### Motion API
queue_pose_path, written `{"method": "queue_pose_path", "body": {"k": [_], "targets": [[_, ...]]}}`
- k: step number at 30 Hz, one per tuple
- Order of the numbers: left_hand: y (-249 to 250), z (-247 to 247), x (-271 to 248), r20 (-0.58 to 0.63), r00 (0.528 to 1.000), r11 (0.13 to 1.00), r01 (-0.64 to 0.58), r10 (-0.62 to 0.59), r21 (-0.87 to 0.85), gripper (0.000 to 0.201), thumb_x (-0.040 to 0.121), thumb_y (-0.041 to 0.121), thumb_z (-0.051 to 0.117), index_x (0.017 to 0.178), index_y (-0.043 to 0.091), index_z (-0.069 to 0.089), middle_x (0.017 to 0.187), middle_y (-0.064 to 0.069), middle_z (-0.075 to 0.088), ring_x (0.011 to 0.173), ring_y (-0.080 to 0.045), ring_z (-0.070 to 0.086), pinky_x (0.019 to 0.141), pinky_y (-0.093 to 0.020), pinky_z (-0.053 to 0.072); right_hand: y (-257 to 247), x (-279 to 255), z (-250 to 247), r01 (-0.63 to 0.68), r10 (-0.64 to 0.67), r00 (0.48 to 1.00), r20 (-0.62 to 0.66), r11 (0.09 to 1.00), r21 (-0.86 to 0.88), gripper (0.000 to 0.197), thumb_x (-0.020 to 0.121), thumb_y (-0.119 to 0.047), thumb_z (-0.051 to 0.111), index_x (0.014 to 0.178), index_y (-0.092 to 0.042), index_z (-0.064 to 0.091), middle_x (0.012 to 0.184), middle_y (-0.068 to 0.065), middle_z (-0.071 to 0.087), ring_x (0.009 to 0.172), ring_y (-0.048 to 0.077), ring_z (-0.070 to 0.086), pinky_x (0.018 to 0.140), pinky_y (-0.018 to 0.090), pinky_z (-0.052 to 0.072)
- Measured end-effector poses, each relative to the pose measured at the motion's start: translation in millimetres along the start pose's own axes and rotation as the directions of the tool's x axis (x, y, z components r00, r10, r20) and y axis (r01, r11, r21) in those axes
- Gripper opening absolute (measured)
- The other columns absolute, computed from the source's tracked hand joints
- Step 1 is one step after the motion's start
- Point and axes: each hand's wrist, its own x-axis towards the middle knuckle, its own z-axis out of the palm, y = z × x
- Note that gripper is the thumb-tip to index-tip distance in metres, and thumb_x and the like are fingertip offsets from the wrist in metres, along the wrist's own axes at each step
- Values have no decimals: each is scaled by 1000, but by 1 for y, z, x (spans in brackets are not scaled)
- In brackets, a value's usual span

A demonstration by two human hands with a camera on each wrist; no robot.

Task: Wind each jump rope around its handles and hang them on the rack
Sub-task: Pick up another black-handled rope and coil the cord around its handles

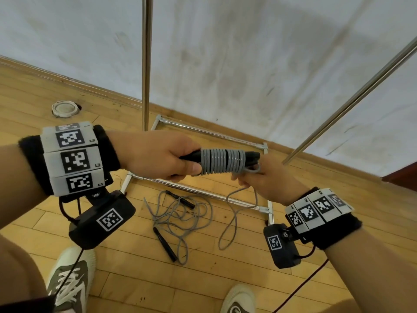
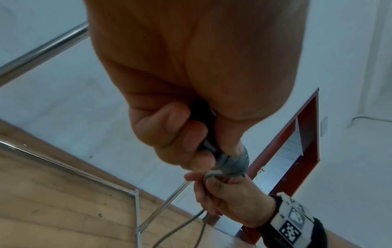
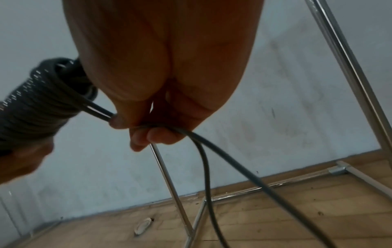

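My left hand (image 1: 167, 161) grips the black handles (image 1: 191, 156) of a grey jump rope, with many tight grey coils (image 1: 222, 161) wound round them. At the coils' right end my right hand (image 1: 259, 177) pinches the doubled grey cord (image 3: 99, 112), and a slack loop (image 1: 232, 218) hangs from it toward the floor. In the left wrist view my fingers (image 2: 169, 134) curl round the handles above the coils (image 2: 233, 162). A second jump rope (image 1: 180, 218) with black handles (image 1: 164, 243) lies tangled on the floor. The metal rack's pole (image 1: 146, 64) stands behind, its slanted bar (image 1: 352, 102) on the right.
The rack's rectangular base frame (image 1: 203, 190) lies on the wooden floor against the white wall. A round white fitting (image 1: 65, 108) sits in the floor at the left. My two shoes (image 1: 70, 281) are at the bottom edge. A red door frame (image 2: 305, 134) shows to the right.
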Motion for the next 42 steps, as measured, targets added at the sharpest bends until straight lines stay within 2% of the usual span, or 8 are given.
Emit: {"method": "queue_pose_path", "body": {"k": [4,9,12,16,20,29,38,42], "targets": [[0,1,-3,110,993,998,46,-50,45,16,99,30,52,85,23,54,63,7,60,55,-8,51,55,-21,44,1,0,1,13,-2,997,74,989,-149,32,84,-34,49,59,-19,63,51,-9,61,48,3,57,54,11,43],[-2,12,-3,201,969,979,110,-144,169,20,100,36,50,87,21,55,66,8,61,55,-4,52,55,-18,46,7,7,2,-81,94,992,86,987,-141,27,87,-39,63,75,-14,62,66,4,64,55,11,53,58,36,51],[-5,18,1,196,962,955,137,-192,264,21,100,40,49,87,25,54,70,6,64,56,-4,54,58,-23,49,2,8,3,-108,108,989,106,994,-10,24,88,-36,67,83,-13,61,66,1,64,49,8,54,47,25,48],[-8,18,6,116,965,919,181,-234,350,19,100,42,48,88,28,51,73,4,62,54,-4,54,54,-23,49,-6,12,-2,-115,113,993,22,982,147,21,92,-29,65,84,-10,61,60,1,47,53,16,40,53,31,35],[-11,15,9,24,964,883,233,-266,408,20,100,43,46,84,31,46,76,4,60,62,-9,56,57,-25,47,-17,13,-6,-174,179,984,25,901,398,18,98,-18,54,88,-7,64,61,0,53,50,13,39,48,27,30],[-13,9,11,-249,952,940,241,-180,240,19,101,34,47,84,27,46,72,4,56,56,-8,51,50,-19,38,-27,8,-4,-71,89,996,7,742,666,14,96,6,49,101,-3,58,78,10,69,66,17,58,60,25,48],[-4,-1,4,-323,944,997,79,-67,25,14,99,32,49,85,30,52,64,7,60,51,-1,51,49,-17,45,-29,4,-2,-23,93,991,-96,829,558,32,91,-37,57,89,-8,72,66,8,62,47,11,41,45,20,33],[-3,-2,1,-261,964,999,51,-50,0,14,100,28,49,87,26,54,60,12,59,51,-2,51,50,-16,45,-25,3,-1,-27,60,997,-53,877,479,21,99,-10,52,105,-5,72,76,5,64,56,12,39,54,22,35]]}}
